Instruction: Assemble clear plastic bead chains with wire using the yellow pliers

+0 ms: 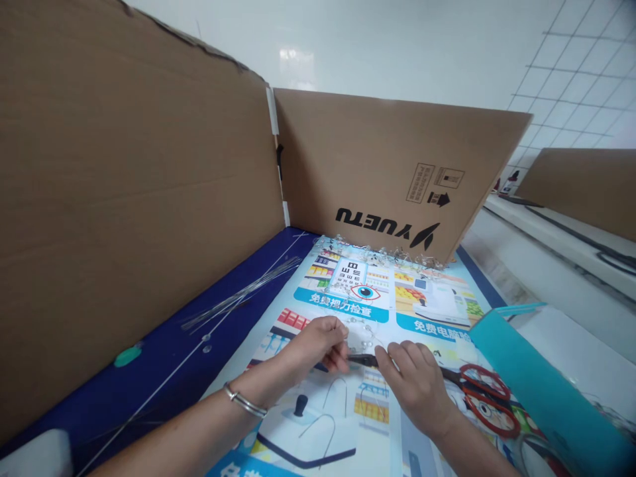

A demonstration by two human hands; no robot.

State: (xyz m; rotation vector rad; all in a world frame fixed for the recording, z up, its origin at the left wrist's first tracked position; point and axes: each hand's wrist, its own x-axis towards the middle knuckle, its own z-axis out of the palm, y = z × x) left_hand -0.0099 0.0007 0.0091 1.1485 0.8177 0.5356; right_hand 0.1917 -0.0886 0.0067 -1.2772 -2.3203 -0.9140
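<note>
My left hand (325, 341) is closed in a pinch above the printed sheet, and whatever lies between its fingertips is too small to make out. Just to its right, my right hand (415, 381) wraps around a slim tool with a dark tip (364, 360). That tip points left and reaches my left fingers; the tool's middle is hidden in my fist. Red-handled scissors (489, 401) show beyond my right hand, and I cannot tell whether they join the dark tip. Small clear beads (366, 328) lie behind my hands. Bent thin wires (325, 424) rest in front.
Cardboard panels (149, 165) stand at the left and back. Clear bits are heaped along the back panel (397, 165). A bundle of thin wires (243, 295) and a green piece (128, 356) lie on the blue surface (173, 371). A teal box (541, 384) stands at right.
</note>
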